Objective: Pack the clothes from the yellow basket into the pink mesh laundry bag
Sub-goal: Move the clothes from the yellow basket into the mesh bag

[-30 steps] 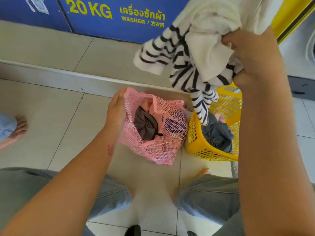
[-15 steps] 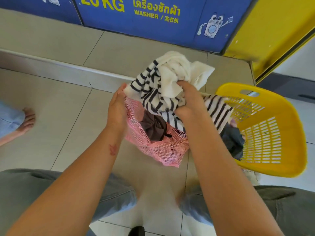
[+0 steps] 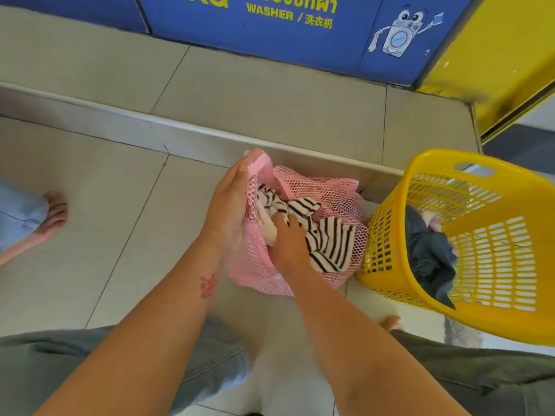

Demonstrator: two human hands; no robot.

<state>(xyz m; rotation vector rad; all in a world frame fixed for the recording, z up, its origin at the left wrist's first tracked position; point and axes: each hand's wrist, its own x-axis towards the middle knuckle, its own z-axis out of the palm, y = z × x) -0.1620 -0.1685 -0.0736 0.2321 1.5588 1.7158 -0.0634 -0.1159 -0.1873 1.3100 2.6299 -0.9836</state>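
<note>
The pink mesh laundry bag (image 3: 336, 193) sits on the tiled floor just left of the yellow basket (image 3: 492, 265). My left hand (image 3: 231, 202) grips the bag's left rim and holds the mouth apart. My right hand (image 3: 288, 244) is down inside the mouth, closed on a black-and-white striped garment (image 3: 330, 241) bundled with a white cloth (image 3: 268, 226); part of the striped fabric drapes over the bag's right side. A dark grey garment (image 3: 429, 253) and a bit of pale cloth lie in the basket.
A raised tiled step (image 3: 180, 127) runs behind the bag, with blue washer panels (image 3: 270, 34) and a yellow panel (image 3: 504, 61) beyond it. Another person's bare foot (image 3: 51, 214) rests on the floor at the far left. My knees fill the bottom edge.
My right hand came down from high above the basket and pushed the striped and white clothes into the bag. The left hand kept its hold on the bag's rim.
</note>
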